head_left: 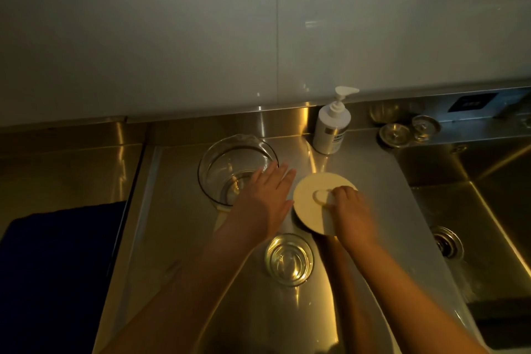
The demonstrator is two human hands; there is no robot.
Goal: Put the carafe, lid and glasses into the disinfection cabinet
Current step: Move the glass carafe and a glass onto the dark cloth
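Lid (313,201): pale cream disc, round, with a raised knob near its centre. Judged light and rigid, likely plastic or silicone-faced; low risk if bumped. Best hold is the knob, or the rim pinched edge-on. It sits tilted on the steel tabletop (370,181), far edge up, just right of the carafe.

Right hand (349,204): fingers curled over the knob and the lid's near-right side; grip closed on the lid.

Carafe (237,171): clear glass, wide mouth, seen from above, upright on the tabletop left of the lid. Judged heavy for its size, brittle, and slick if wet; wants a full wrap round the body or a hand beneath, not a rim pinch.

Left hand (265,195): flat, fingers straight and extended, lying over the carafe's near-right rim; grip open, holding nothing. Contact with the glass likely but not certain.

Glass (288,259): clear tumbler, upright, nearer the person, between the forearms. Thin-walled, fragile; take by the side wall.

Beyond: soap pump bottle (332,126) at the back wall, sink basin (474,210) to the right, dark blue cloth (57,261) at left. Disinfection cabinet not in view.
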